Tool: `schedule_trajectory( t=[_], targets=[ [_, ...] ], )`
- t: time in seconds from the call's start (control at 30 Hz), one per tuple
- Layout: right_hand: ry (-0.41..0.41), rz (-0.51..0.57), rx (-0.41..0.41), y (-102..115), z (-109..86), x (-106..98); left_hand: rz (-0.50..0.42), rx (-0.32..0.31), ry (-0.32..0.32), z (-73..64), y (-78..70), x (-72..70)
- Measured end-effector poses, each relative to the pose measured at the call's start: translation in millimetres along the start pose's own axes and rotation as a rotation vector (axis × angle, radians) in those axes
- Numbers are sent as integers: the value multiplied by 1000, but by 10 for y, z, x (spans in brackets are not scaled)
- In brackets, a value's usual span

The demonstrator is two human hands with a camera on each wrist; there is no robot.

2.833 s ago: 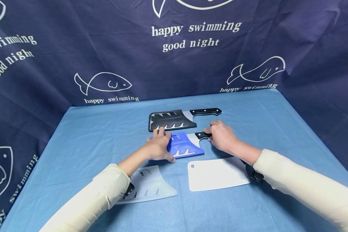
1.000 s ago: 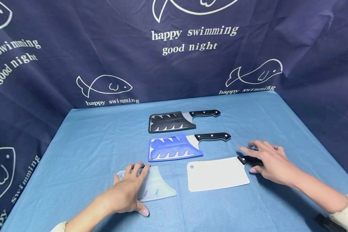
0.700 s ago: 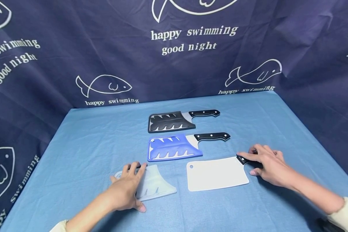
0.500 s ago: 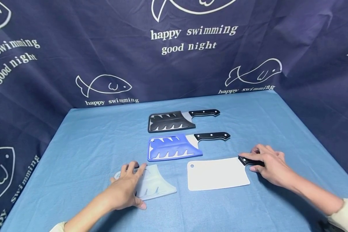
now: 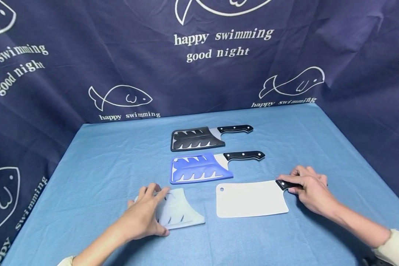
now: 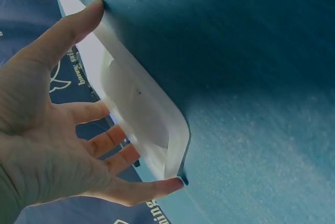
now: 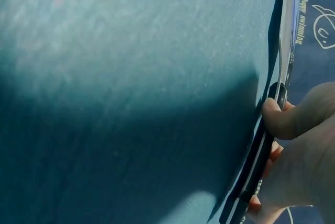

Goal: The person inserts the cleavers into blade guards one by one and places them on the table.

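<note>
My left hand (image 5: 141,214) spans a translucent white blade cover (image 5: 177,208) lying at the near left. In the left wrist view the thumb is at one edge of the cover and the fingertips hold the opposite edge. My right hand (image 5: 314,190) grips the black riveted handle (image 5: 282,184) of a bare cleaver (image 5: 251,199), thumb on one side and fingers curled on the other. The cleaver's pale blade, with a hole in its far corner, points left toward the cover's flared end. In the right wrist view the handle (image 7: 256,164) is seen edge-on.
Behind them lies a cleaver in a blue cover (image 5: 199,170), handle to the right. Farther back is another cleaver in a black cover (image 5: 196,139). A blue cloth (image 5: 113,155) covers the table; a dark fish-print curtain (image 5: 206,81) rises behind and at both sides.
Both hands have left the blue-covered cleaver for the near row. The right fingers have closed round the bare cleaver's handle, and the left thumb has drawn in to the white cover's near edge.
</note>
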State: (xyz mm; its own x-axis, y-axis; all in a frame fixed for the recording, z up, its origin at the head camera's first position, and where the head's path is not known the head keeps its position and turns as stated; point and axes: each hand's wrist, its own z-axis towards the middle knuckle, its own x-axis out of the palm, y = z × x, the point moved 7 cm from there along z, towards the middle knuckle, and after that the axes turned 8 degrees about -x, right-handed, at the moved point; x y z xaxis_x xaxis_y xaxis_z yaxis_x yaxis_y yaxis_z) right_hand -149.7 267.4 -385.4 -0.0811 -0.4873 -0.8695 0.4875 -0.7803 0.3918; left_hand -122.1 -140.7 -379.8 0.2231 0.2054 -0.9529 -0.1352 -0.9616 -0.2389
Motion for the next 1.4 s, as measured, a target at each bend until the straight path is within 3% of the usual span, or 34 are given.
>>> schedule_trajectory(
  t=[0.23,0.47,0.77,1.03,1.4],
  targets=[
    [-127,-49,-61,69,25,-108,-34,56,-112,14,-34,-70],
    [-202,-57,-84,129,52,-229,-61,33,-188,31,-48,-127],
    [-327,-42,-127,304,68,-391,-13,19,-304,14,-146,-223],
    [-433,-55,-157,458,81,-570,-17,48,-361,-10,-223,-273],
    [-468,-67,-164,562,75,-650,-43,77,-407,-28,-324,-363]
  ],
)
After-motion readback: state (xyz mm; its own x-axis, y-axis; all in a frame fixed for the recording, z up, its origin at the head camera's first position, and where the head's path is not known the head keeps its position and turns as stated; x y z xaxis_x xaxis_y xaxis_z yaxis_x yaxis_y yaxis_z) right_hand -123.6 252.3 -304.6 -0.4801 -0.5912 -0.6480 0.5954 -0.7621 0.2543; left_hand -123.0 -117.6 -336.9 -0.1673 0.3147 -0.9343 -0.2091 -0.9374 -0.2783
